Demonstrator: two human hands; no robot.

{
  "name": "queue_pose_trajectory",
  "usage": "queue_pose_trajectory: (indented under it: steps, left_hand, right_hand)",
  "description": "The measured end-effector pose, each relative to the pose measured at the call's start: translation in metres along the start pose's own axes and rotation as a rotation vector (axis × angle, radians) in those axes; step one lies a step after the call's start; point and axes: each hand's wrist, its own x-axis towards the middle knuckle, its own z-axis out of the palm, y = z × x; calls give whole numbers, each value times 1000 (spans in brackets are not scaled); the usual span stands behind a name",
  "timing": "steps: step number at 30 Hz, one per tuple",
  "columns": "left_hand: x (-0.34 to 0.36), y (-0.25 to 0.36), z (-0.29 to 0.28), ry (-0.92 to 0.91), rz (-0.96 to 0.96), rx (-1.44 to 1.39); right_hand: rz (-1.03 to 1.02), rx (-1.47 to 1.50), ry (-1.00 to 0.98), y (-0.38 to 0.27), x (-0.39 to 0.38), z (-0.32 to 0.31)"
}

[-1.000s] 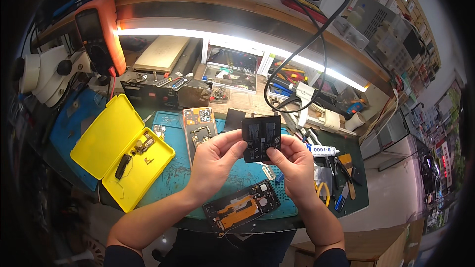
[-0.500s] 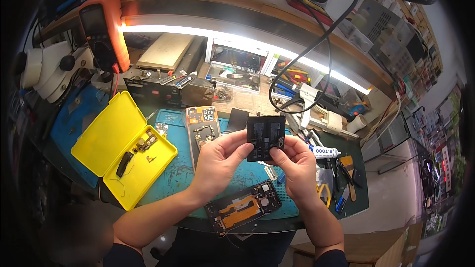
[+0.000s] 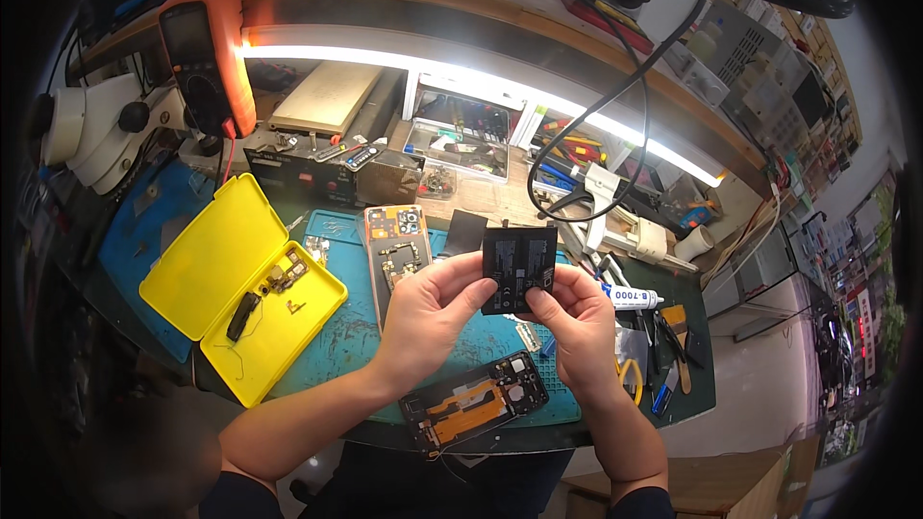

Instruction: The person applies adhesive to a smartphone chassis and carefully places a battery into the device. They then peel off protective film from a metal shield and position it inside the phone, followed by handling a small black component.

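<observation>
A flat black phone battery point(image 3: 519, 267) with pale print is held up above the blue-green work mat point(image 3: 336, 356). My left hand point(image 3: 431, 309) pinches its left edge between thumb and fingers. At its lower right corner, my right hand point(image 3: 569, 327) grips it the same way. Below my hands, an opened phone body point(image 3: 473, 404) lies tilted at the mat's front edge, its orange flex cable and bare parts showing. Behind my left hand rests a second phone part point(image 3: 394, 240) carrying a circuit board. A dark flat piece point(image 3: 463, 233) lies partly hidden behind the battery.
An open yellow case point(image 3: 279, 365) holding small phone parts stands at the left. To the right lie a glue tube point(image 3: 630, 297), yellow-handled tweezers or pliers point(image 3: 632, 380) and a brush point(image 3: 676, 317). An orange multimeter point(image 3: 204, 67) and a looping black cable point(image 3: 646, 86) are behind.
The view has shifted very slightly. Both hands keep their hold on the battery, which stays almost in the same place.
</observation>
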Motion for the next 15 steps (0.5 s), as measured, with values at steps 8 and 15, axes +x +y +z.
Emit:
queue_pose_trajectory:
  steps: [8,15]
  left_hand:
    - [1,-1,0,2,3,-4]
    - [1,0,2,6,-11,-16]
  right_hand:
    - [2,-10,1,0,0,0]
    - [-1,-4,-6,0,-1,0]
